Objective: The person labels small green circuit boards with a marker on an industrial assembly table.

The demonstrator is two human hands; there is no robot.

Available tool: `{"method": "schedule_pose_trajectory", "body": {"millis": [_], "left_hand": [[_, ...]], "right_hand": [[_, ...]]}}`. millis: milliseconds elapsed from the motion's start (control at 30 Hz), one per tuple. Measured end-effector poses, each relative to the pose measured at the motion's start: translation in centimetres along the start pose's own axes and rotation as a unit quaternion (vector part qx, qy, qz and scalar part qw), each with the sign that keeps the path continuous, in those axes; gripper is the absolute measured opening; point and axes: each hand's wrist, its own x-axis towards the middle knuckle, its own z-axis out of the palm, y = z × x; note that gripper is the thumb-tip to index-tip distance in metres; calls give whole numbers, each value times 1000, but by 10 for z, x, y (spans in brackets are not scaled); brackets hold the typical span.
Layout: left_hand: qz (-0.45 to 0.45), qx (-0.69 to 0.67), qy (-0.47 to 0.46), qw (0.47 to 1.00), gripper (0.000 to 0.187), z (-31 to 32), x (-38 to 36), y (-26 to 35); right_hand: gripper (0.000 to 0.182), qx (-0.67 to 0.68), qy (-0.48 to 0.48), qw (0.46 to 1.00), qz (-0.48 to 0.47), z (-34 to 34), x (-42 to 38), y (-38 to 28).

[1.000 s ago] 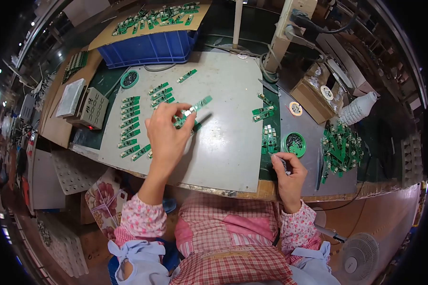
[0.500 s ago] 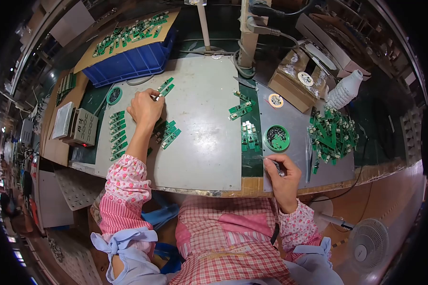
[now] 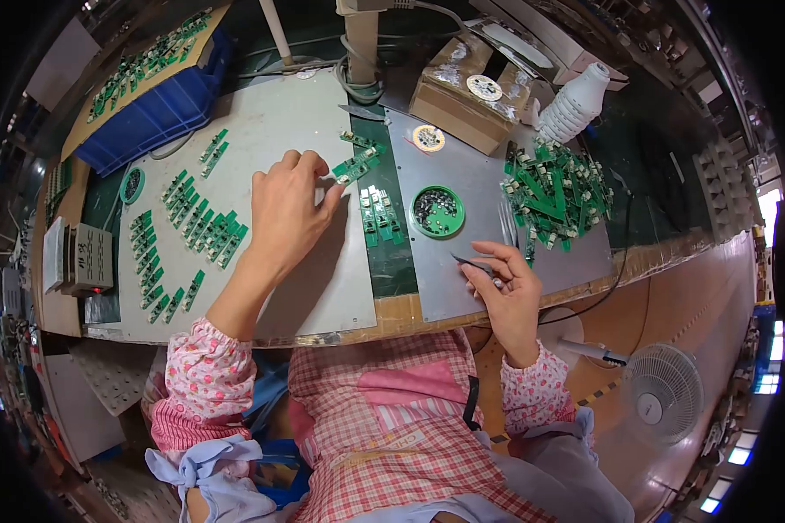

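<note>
My left hand (image 3: 290, 205) is over the pale metal sheet (image 3: 314, 288), thumb and forefinger apart with nothing visible between them. Its fingertips are close to small green circuit boards (image 3: 359, 163) at the sheet's right edge. My right hand (image 3: 508, 292) grips dark tweezers (image 3: 473, 261), their tip pointing left. Just above the tweezers sits a round green dish (image 3: 439, 212) of small dark parts. More green boards (image 3: 380, 215) stand side by side left of the dish. On the left of the sheet, boards lie in slanted rows (image 3: 202, 218).
A big heap of green boards (image 3: 558, 192) lies at the right. Behind are a cardboard box (image 3: 462, 96), a white spiral bulb (image 3: 576, 103) and a post (image 3: 360, 52). A blue crate (image 3: 153, 122) stands far left, near a small green dish (image 3: 132, 186).
My left hand has left the boards at the upper left and moved right, its pinch opened. My right hand has turned, showing the tweezers more clearly. The view has swung right.
</note>
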Motion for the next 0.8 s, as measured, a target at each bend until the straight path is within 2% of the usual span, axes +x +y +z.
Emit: {"method": "schedule_pose_trajectory", "body": {"millis": [100, 233, 467, 500, 800], "left_hand": [[25, 12, 22, 999, 21, 18, -2, 2], [-1, 11, 9, 1000, 18, 16, -14, 0], [-16, 29, 42, 999, 18, -8, -88, 5], [-29, 21, 27, 999, 20, -10, -99, 7], [-101, -97, 123, 982, 17, 3, -120, 18]], "right_hand": [[23, -22, -8, 1000, -17, -10, -1, 9], [16, -33, -13, 999, -22, -14, -2, 10], [13, -49, -71, 996, -13, 0, 6, -6], [13, -46, -84, 995, -3, 4, 7, -8], [18, -19, -166, 986, -4, 43, 21, -16]]}}
